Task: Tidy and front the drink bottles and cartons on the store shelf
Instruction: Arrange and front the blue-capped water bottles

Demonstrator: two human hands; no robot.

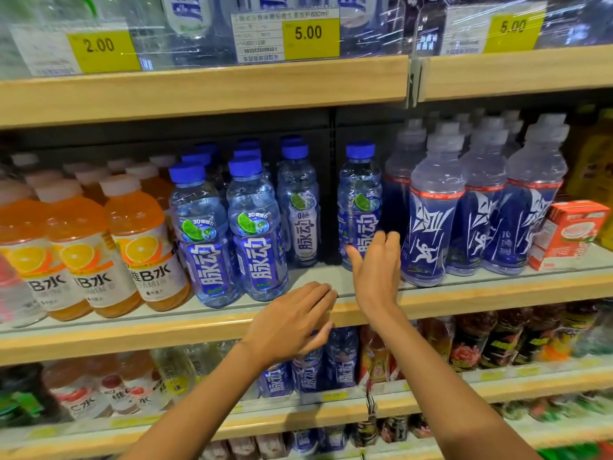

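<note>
My right hand (376, 270) is raised in front of a lone blue-capped bottle (360, 194), fingers straight and spread, holding nothing; I cannot tell whether it touches the label. That bottle stands back from the shelf edge (497, 293), between another set-back bottle (298, 207) and the dark-blue bottles (431, 210). My left hand (295, 317) hangs relaxed and empty at the shelf edge. A red carton (570, 230) stands far right.
</note>
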